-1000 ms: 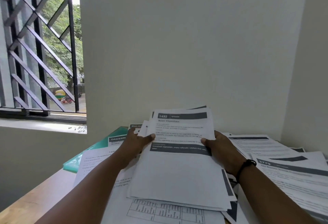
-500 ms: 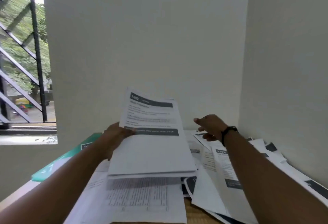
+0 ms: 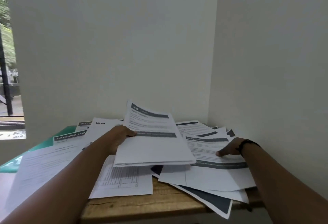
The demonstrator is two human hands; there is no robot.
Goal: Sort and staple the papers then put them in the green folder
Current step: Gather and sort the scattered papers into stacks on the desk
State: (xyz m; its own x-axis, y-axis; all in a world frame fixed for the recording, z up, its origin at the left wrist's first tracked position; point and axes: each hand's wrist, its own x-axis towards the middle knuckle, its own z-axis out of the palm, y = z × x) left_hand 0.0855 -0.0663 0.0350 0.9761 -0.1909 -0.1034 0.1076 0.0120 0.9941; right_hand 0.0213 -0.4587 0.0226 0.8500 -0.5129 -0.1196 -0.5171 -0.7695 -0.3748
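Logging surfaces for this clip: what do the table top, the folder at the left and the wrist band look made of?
Table top: apparently wood, matte, grain lines and a knot showing. Green folder: probably plastic or coated card, smooth, faint sheen. Wrist band on the right hand: black; material unclear.

A single head-worn camera looks forward and slightly down from the person's own standpoint, close over the tabletop (image 3: 147, 204). It faces a room corner. Both forearms reach in from the bottom edge; beyond the grip of the left hand (image 3: 118, 137) rises the wall (image 3: 115, 46).
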